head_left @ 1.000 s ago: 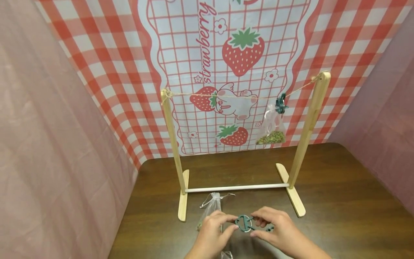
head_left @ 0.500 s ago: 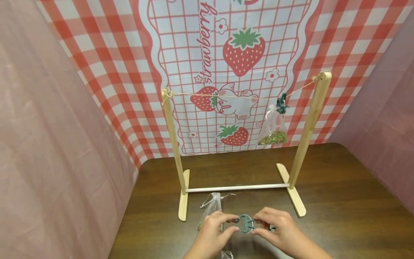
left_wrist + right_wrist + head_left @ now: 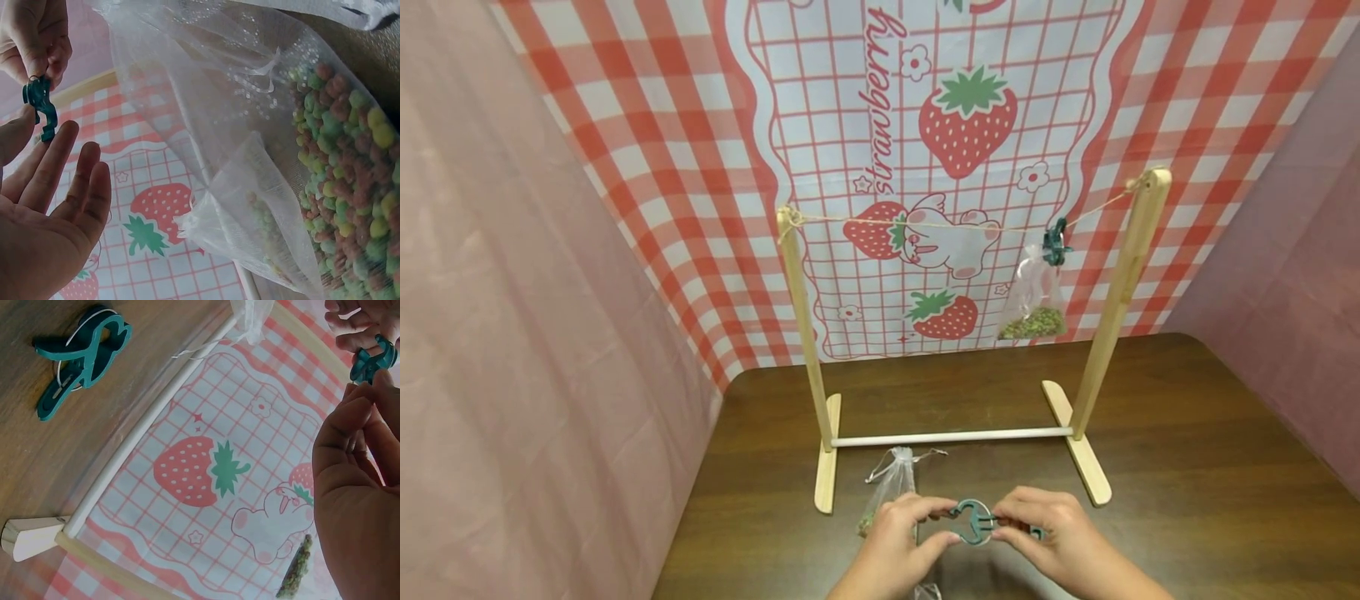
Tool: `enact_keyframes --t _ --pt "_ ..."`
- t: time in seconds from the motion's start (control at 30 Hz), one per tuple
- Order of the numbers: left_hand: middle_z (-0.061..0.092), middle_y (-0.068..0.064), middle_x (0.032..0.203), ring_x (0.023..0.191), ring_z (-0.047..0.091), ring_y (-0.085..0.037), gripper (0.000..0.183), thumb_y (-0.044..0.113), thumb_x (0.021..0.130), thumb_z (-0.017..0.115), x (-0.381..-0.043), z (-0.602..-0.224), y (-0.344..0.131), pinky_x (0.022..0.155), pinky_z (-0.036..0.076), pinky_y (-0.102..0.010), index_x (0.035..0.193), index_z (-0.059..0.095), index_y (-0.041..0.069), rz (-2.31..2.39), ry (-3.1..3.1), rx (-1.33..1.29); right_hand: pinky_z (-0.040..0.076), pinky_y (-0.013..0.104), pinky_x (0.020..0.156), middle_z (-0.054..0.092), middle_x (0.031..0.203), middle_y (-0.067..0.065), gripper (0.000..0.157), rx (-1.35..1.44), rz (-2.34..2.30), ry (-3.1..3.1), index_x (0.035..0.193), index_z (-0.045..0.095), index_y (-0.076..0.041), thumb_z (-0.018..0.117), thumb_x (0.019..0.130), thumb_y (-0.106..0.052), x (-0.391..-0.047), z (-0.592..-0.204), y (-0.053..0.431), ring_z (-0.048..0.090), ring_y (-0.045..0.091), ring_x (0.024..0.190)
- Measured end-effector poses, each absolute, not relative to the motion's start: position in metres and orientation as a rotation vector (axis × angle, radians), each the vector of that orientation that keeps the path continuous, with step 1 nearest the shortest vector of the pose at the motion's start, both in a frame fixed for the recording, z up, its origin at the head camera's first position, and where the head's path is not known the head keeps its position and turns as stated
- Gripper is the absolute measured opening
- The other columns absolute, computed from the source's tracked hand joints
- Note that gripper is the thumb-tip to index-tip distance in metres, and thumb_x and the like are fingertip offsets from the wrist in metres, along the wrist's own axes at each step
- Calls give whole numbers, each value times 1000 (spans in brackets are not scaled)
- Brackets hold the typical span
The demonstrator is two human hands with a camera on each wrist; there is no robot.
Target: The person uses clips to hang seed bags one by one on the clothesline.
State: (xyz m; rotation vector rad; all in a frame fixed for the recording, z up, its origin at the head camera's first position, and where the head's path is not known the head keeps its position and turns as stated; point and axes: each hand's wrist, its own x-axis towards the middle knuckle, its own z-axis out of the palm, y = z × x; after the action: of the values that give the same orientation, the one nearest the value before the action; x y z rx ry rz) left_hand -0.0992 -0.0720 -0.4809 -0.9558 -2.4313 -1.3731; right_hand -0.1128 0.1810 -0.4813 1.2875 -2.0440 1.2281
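Note:
A green plant clip [image 3: 976, 523] with a wire ring is up between both hands, its jaws spread apart. My right hand [image 3: 1051, 529] pinches its two handles between thumb and fingers. On the other side, my left hand [image 3: 901, 537] has straight fingers, with thumb and index fingertips right at the jaw tips; in the left wrist view its other fingers [image 3: 87, 194] are extended. A second green clip [image 3: 87, 359] lies on the table under the right hand. Beside the left hand lies a sheer drawstring bag [image 3: 895, 479], its green, brown and yellow pellets [image 3: 356, 175] close to that wrist camera.
Behind the hands stands a wooden frame [image 3: 1105, 325] with a white crossbar [image 3: 951, 437] and a string [image 3: 940, 223] between its posts. Another sheer bag [image 3: 1033, 300] hangs from it by a green clip [image 3: 1057, 242] near the right post. More sheer bag fabric [image 3: 927, 592] shows below the left hand.
The held clip has shifted slightly right and its jaws have spread wider. My left thumb and index finger have moved further apart with them. The frame and hanging bag stay in place.

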Motion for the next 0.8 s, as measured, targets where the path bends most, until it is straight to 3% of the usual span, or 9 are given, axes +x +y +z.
enact_keyframes --t 0.27,0.43,0.8 --pt "73 0 108 92 63 -7 39 16 90 80 -103 -478 -76 78 54 -28 126 67 5 -1407 -2524 -909 50 12 61 69 94 -2 20 1246 1234 -2124 101 75 -5 81 84 1 -112 -480 184 63 2 73" --pt "72 3 108 90 61 -5 43 18 89 81 -109 -475 -82 78 55 -32 127 66 4 -1441 -2581 -795 48 10 58 68 92 -3 24 1247 1191 -2067 100 74 -7 83 80 3 -114 -483 188 61 0 70" --pt "72 -11 109 93 65 -29 44 16 89 80 -131 -472 -93 77 55 -38 126 65 -2 -1373 -2679 -508 48 10 60 66 94 -7 18 1195 1186 -2163 101 74 -10 80 86 -1 -112 -479 194 61 1 73"
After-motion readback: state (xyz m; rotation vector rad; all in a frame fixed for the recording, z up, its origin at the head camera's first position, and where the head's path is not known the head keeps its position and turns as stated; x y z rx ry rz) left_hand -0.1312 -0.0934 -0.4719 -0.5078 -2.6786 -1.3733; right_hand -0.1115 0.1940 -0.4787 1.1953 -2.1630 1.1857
